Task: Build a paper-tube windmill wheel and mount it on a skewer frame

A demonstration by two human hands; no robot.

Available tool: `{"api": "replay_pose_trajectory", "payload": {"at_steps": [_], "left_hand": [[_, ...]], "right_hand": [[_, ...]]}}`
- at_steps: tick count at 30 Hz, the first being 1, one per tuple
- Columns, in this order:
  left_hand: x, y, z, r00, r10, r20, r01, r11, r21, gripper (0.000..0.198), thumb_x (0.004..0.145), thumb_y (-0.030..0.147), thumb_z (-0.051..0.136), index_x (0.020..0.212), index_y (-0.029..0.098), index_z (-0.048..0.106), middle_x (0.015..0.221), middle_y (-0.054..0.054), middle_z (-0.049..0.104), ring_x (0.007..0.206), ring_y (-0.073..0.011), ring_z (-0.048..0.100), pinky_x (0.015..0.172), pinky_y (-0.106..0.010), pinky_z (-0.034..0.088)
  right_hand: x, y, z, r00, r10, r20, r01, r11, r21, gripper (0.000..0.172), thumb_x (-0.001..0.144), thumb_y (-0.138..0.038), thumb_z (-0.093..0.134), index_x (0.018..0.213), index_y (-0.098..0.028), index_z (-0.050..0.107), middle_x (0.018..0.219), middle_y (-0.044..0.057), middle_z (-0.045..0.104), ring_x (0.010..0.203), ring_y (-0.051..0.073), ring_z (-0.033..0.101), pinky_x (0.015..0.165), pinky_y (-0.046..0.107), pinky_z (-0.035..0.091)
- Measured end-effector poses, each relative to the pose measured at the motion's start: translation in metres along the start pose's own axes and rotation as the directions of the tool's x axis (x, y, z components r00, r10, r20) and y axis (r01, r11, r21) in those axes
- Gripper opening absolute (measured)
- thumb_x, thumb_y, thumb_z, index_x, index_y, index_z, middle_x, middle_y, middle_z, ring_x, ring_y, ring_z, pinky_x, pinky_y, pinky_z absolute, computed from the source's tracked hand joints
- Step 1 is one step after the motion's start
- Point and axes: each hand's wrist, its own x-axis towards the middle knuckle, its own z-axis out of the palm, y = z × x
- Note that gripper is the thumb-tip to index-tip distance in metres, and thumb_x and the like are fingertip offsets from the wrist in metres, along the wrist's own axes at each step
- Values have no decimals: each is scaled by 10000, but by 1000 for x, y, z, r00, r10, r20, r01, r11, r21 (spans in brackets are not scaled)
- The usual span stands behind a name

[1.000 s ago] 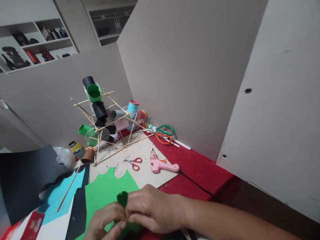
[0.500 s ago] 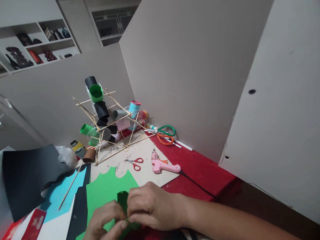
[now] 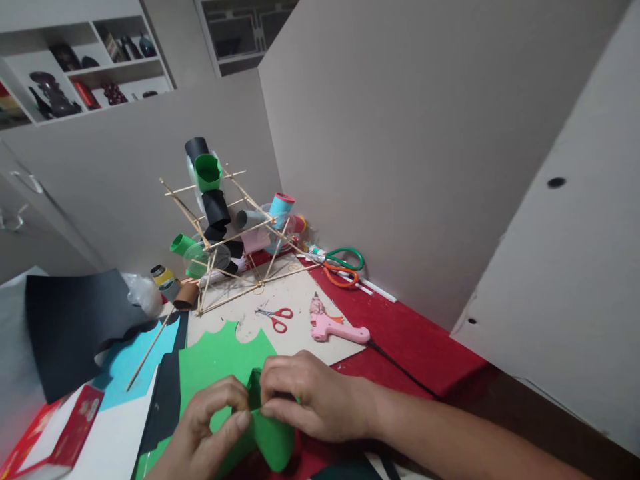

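Observation:
Both hands pinch a curled piece of green paper (image 3: 274, 437) near the bottom middle. My left hand (image 3: 213, 420) grips its left edge between thumb and fingers. On the other side, the fingers of my right hand (image 3: 305, 400) are closed on its upper edge. Beneath and behind them lies a larger green sheet (image 3: 210, 360) with scalloped cut-outs. Small red-handled scissors (image 3: 280, 320) and a pink glue gun (image 3: 335, 328) rest on a pale board (image 3: 295, 283) just beyond.
A wooden stick frame (image 3: 235, 290) bearing paper tubes stands behind. Green-and-orange scissors (image 3: 345, 260) lie by the partition (image 3: 400, 153). Black paper (image 3: 75, 327), blue paper (image 3: 145, 353) and a red box (image 3: 75, 433) are at the left. The glue gun's cord (image 3: 405, 371) runs right.
The green piece between my hands has turned and opened out, with a rounded flap now hanging below my right fingers. The whole view has shifted, so the surroundings appear slightly further right and higher.

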Motion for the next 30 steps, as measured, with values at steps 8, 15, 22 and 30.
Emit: {"api": "replay_pose_trajectory", "payload": {"at_steps": [8, 15, 22, 30], "left_hand": [[5, 0, -1, 996, -54, -75, 41, 985, -168, 190, 909, 281, 605, 764, 160, 625, 826, -71, 647, 798, -175, 607, 747, -292, 471], [0, -6, -10, 991, -129, 47, 136, 885, -446, 279, 882, 427, 626, 778, 169, 622, 873, -79, 640, 772, -166, 561, 728, -303, 459], [3, -8, -12, 986, -126, 111, 165, 848, -503, 269, 879, 425, 633, 790, 171, 646, 896, -80, 665, 814, -176, 594, 770, -313, 466], [2, -4, -7, 999, -44, -22, 38, 976, -213, 261, 842, 310, 696, 1060, 166, 701, 1020, -115, 707, 872, -198, 644, 661, -255, 493]], "right_hand": [[2, -2, -4, 986, 115, -124, -78, 960, 268, 174, 942, -289, 600, 855, -167, 689, 834, 63, 676, 781, 155, 630, 707, 267, 508], [5, 7, -26, 982, 187, -9, -171, 916, 364, 240, 926, -330, 640, 1104, -179, 697, 1073, 96, 684, 967, 174, 635, 799, 304, 520], [9, 10, -24, 969, 149, 199, -222, 878, 423, 220, 893, -363, 678, 836, -160, 741, 960, 77, 694, 843, 147, 637, 785, 289, 501], [4, 3, -14, 964, 158, 216, -221, 925, 310, 235, 945, -318, 609, 825, -141, 706, 775, 36, 632, 725, 129, 578, 676, 237, 455]]}}
